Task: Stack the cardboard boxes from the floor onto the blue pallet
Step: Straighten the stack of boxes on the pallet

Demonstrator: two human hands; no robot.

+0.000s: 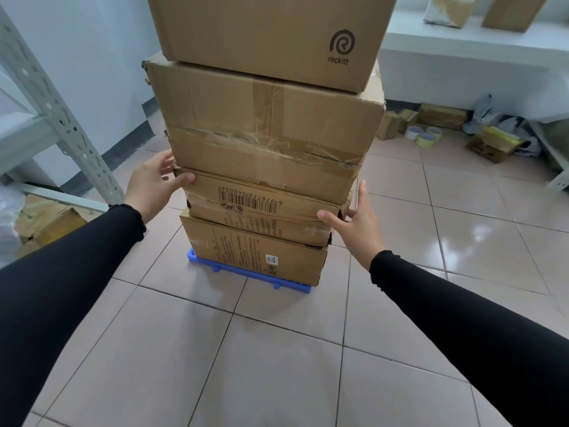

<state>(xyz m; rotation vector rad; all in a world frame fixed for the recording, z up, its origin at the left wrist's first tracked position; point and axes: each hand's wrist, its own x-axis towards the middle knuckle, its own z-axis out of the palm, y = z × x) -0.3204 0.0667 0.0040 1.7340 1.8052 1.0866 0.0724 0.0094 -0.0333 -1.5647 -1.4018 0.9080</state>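
Left hand [154, 183], right hand [354, 223]: grips spread on barcode box [261, 211] | top box [271, 32]: "reckitt"

I see matt brown cardboard boxes [264, 118] with wrinkled glossy tape, a smooth blue plastic pallet [215, 268], shiny glazed floor tiles [277, 365], painted metal racking [58, 118] left, and my matt black cloth sleeves [77, 272].

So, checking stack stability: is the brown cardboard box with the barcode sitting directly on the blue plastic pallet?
No, the barcode box rests on another cardboard box, which sits on the pallet.
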